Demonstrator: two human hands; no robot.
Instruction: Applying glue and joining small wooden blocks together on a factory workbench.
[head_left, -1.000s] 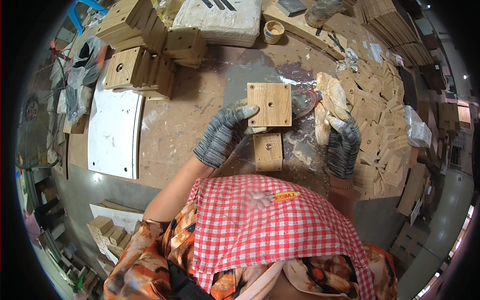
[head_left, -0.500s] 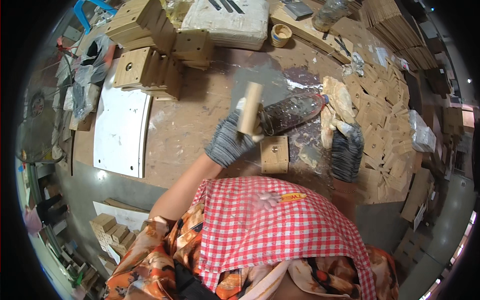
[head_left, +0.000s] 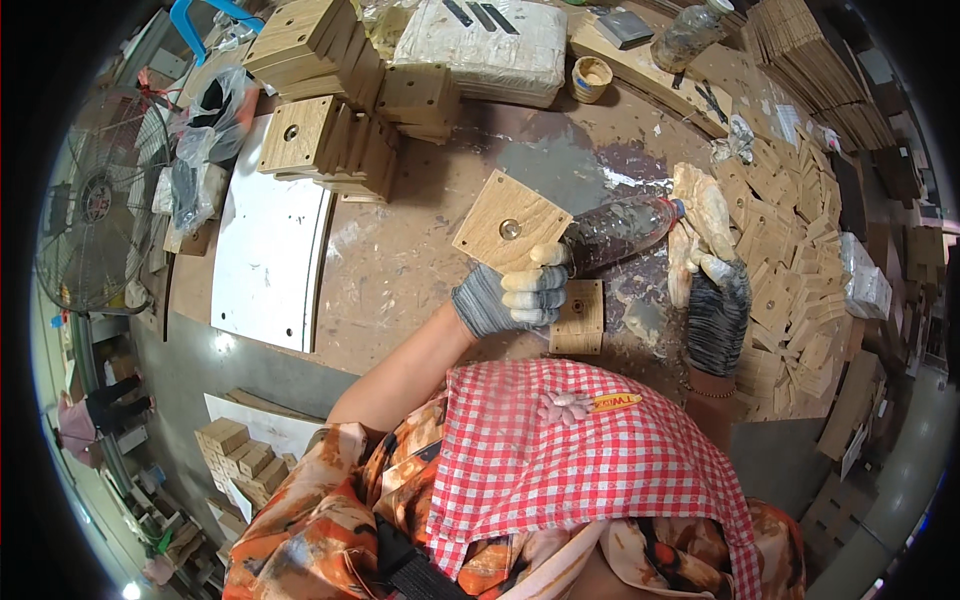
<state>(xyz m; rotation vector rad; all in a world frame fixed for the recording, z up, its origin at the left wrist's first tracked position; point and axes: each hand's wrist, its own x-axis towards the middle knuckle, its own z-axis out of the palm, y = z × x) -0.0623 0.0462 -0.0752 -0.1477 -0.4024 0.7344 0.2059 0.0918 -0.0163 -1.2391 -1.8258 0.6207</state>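
Observation:
My left hand [head_left: 512, 298], in a grey glove with pale fingertips, is closed on a square wooden block [head_left: 498, 212]. The block's broad face is turned up, showing a round hole in the middle and small holes at its corners. My right hand [head_left: 718, 312], gloved alike, grips a stained yellowish rag [head_left: 703, 212]. Between the hands a clear plastic bottle [head_left: 622, 232] with dark contents lies on its side, its blue cap against the rag. Close to me, another wooden block [head_left: 578, 318] rests on the table, right of my left hand.
Wooden blocks [head_left: 300, 135] stand stacked at the far left beside a white board [head_left: 262, 260]. A large heap of loose wooden pieces [head_left: 780, 270] covers the right side. Along the back are a wrapped white package [head_left: 485, 60], a small cup [head_left: 591, 80] and a jar [head_left: 690, 38].
My left hand has turned the block from edge-on to its broad face showing the hole. The right hand stays on the rag. The whole view has shifted slightly.

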